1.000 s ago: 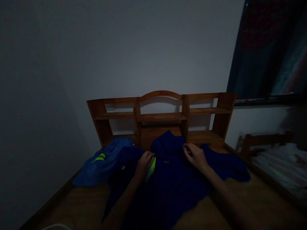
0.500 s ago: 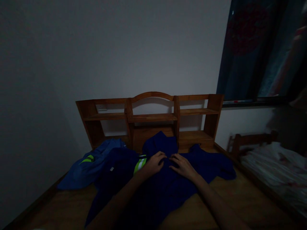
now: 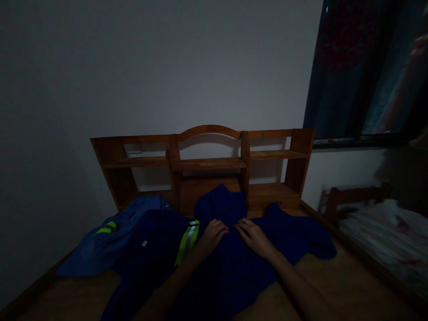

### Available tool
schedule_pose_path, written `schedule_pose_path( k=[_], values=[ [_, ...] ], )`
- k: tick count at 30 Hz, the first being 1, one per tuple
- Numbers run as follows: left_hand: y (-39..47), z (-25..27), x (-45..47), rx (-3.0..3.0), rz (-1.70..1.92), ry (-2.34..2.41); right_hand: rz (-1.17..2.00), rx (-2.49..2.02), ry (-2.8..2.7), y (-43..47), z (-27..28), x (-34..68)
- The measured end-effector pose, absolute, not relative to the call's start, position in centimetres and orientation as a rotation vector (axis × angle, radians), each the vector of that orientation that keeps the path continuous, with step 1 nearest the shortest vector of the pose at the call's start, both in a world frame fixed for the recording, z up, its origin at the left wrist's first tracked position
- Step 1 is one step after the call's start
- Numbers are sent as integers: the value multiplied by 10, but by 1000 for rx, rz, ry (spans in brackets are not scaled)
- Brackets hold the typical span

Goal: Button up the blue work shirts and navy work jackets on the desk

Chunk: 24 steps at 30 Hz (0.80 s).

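A dark blue work jacket [image 3: 230,272] lies spread over a wooden surface, its collar end towards the headboard. A yellow-green and silver reflective band [image 3: 187,243] shows on its left part. Both of my hands are at the upper middle of the jacket, a small gap between them. My left hand [image 3: 213,233] is closed, fingers bent and fingertips pinching the cloth. Opposite it, my right hand [image 3: 253,235] has its thumb and fingers drawn together on the cloth. What lies under the fingertips is too dark to make out.
A lighter blue garment [image 3: 92,252] with a yellow-green stripe lies at the left, partly under the jacket. Behind stands a wooden headboard with shelves [image 3: 210,164] against the wall. White bedding or plastic [image 3: 391,232] lies beyond the raised right bed edge, below a dark window.
The view has shifted slightly. Both hands sit a little lower in the picture, and the left fingers have drawn closer together on the cloth. More of the reflective band shows beside the left forearm.
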<state>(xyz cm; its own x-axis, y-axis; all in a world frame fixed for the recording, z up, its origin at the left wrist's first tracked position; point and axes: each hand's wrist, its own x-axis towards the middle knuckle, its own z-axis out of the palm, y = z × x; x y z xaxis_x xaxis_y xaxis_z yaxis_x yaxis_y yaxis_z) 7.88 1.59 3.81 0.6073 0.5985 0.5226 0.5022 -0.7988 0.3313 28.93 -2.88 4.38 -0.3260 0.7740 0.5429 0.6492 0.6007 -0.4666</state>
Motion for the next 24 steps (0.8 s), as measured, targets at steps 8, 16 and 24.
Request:
schedule_pose_path(
  k=[8, 16, 24],
  values=[
    [18, 27, 80, 2739, 1061, 960, 181, -1103, -2090, -22, 35, 291],
    [12, 31, 82, 2811, 1047, 1004, 91, -1118, -2129, -22, 35, 286],
    [10, 30, 82, 2825, 1045, 1068, 48, -1083, -2120, -28, 39, 278]
  ],
)
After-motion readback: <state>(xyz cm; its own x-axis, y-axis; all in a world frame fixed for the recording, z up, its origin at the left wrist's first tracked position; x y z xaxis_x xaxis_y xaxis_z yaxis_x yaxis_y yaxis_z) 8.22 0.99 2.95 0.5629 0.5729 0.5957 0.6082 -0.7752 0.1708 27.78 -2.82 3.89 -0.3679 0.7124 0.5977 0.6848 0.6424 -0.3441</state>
